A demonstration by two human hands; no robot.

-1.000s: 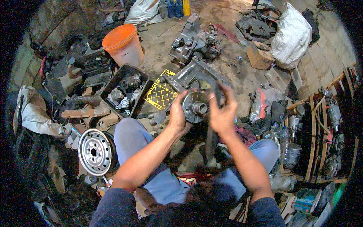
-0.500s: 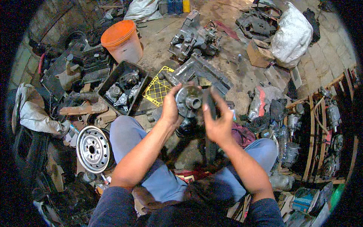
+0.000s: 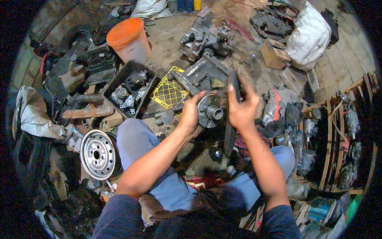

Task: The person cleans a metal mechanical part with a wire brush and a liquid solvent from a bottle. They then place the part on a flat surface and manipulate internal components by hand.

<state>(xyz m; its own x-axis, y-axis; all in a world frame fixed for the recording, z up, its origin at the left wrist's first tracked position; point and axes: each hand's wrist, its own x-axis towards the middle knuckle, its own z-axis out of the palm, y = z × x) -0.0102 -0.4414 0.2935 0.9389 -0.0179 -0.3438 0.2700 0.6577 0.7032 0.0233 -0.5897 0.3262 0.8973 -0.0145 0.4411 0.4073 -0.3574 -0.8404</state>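
My left hand [image 3: 189, 113] grips a round metal hub part [image 3: 209, 111] with a short hollow shaft, between my knees. My right hand [image 3: 242, 107] is closed on a long dark flat bar [image 3: 230, 133], held upright just right of the hub. Behind them lie a grimy metal casing [image 3: 215, 65] and a yellow plastic grid tray [image 3: 163, 93]. A black crate [image 3: 109, 97] holding metal parts stands to their left.
An orange-lidded bucket [image 3: 133, 47], a gearbox-like unit [image 3: 201, 38], a cardboard box [image 3: 272, 55] and a white sack [image 3: 308, 38] stand farther back. A steel wheel [image 3: 89, 155] is by my left knee. A wooden slatted rack [image 3: 328, 143] with parts is right.
Both hands have shifted right since half a second ago. My right hand and the dark bar are higher and farther from the hub, with the bar's top now clearly visible.
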